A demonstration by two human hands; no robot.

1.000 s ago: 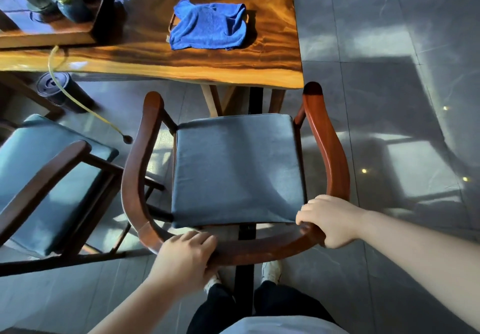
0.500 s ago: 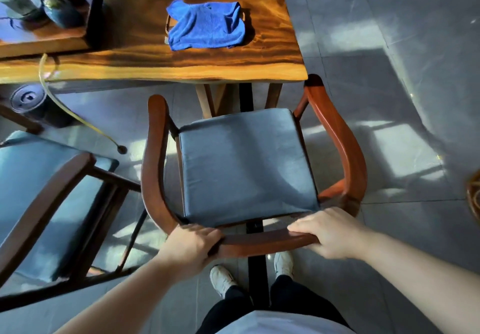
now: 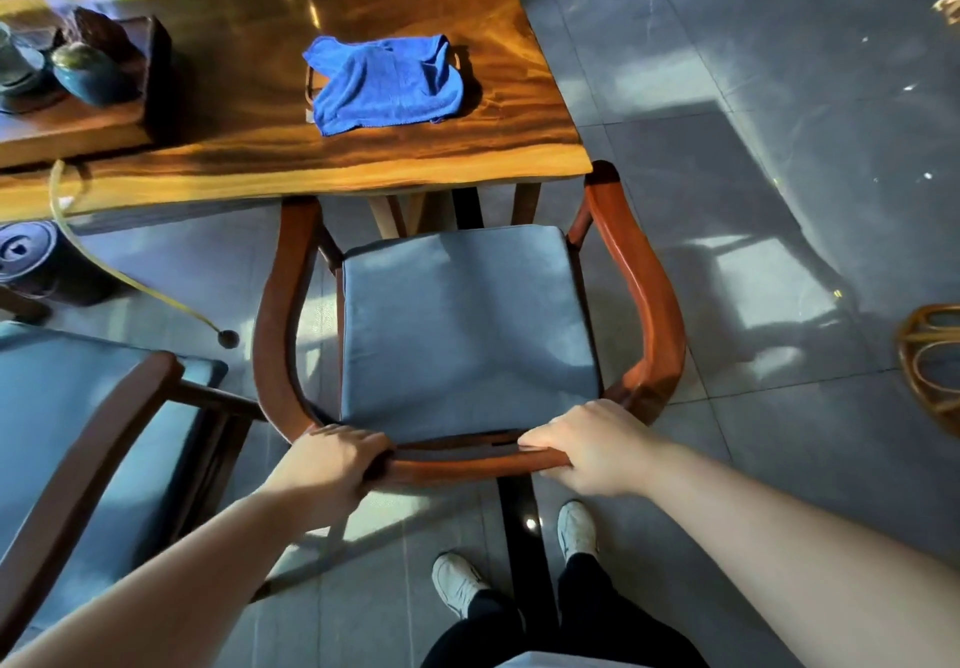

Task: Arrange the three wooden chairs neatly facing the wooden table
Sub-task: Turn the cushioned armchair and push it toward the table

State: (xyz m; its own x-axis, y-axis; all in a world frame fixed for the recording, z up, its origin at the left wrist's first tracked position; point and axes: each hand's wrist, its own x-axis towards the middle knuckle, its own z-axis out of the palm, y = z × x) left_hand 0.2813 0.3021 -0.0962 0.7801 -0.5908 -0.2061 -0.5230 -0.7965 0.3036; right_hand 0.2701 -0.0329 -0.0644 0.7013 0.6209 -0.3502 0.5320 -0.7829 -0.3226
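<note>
A wooden armchair (image 3: 649,293) with a grey-blue seat cushion faces the wooden table (image 3: 249,96), its armrest tips right at the table's front edge. My left hand (image 3: 332,465) grips the curved backrest rail at its left bend. My right hand (image 3: 597,446) grips the same rail toward the right. A second wooden chair (image 3: 88,465) with a teal cushion stands at the lower left, turned at an angle. No third chair shows.
A blue cloth (image 3: 384,83) lies on the table. A dark tea tray (image 3: 88,96) with pots sits at the table's left. A yellow hose (image 3: 135,272) hangs to the floor beside a black bucket (image 3: 36,262). A rattan object (image 3: 935,355) sits at the right edge. Grey floor tiles surround.
The chair has slid forward toward the table; its armrest tips now reach the table's edge. Both hands stayed on the backrest rail, and I have stepped forward with it.
</note>
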